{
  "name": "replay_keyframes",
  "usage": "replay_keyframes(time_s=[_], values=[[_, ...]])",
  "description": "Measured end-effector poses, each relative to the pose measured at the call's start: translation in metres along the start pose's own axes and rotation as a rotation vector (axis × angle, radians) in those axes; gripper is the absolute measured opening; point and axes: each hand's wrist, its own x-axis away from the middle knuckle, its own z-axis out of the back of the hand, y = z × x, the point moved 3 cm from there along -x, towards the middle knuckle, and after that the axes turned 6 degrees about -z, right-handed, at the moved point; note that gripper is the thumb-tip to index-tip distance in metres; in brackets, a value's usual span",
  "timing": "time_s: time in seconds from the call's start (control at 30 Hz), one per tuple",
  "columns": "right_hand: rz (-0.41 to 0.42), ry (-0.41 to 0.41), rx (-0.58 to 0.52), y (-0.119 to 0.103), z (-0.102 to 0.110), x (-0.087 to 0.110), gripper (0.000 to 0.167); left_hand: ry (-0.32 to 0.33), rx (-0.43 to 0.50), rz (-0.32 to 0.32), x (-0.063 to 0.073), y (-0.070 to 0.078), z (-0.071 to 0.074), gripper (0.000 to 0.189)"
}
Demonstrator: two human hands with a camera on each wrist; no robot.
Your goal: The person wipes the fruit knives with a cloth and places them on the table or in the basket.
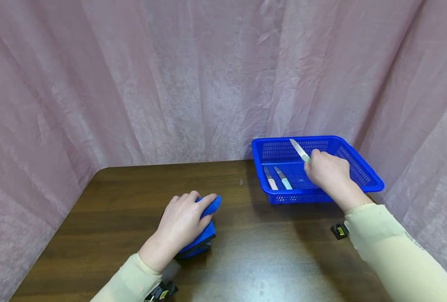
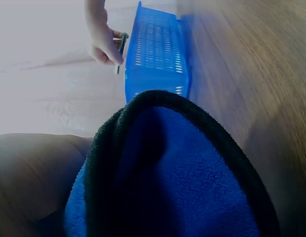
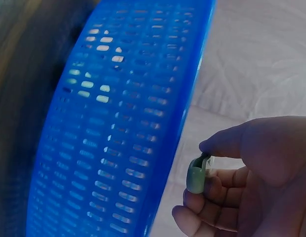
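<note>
My right hand holds a small knife by its pale green handle over the blue basket, with the blade pointing up and away to the left. In the right wrist view, the thumb and fingers pinch the green handle above the basket's rim. Two more knives lie in the basket's left part, one pink-handled and one light-turquoise-handled. My left hand grips a folded blue cloth with black edging at the table's middle. The cloth fills much of the left wrist view.
The blue plastic basket has perforated walls and stands at the table's back right. Brown wood-grain tabletop extends around the cloth. Pink curtains hang behind the table and along its sides.
</note>
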Motion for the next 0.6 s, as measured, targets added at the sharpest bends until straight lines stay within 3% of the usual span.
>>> replay_keyframes(time_s=[0.23,0.6], values=[[-0.033,-0.107,0.033,0.004,-0.008,-0.009,0.029,-0.025,0.012,-0.011,-0.001,-0.005,-0.003,0.045],[-0.096,-0.298,0.068,0.006,-0.03,-0.023,0.016,-0.04,-0.033,0.012,0.0,-0.027,-0.018,0.045]])
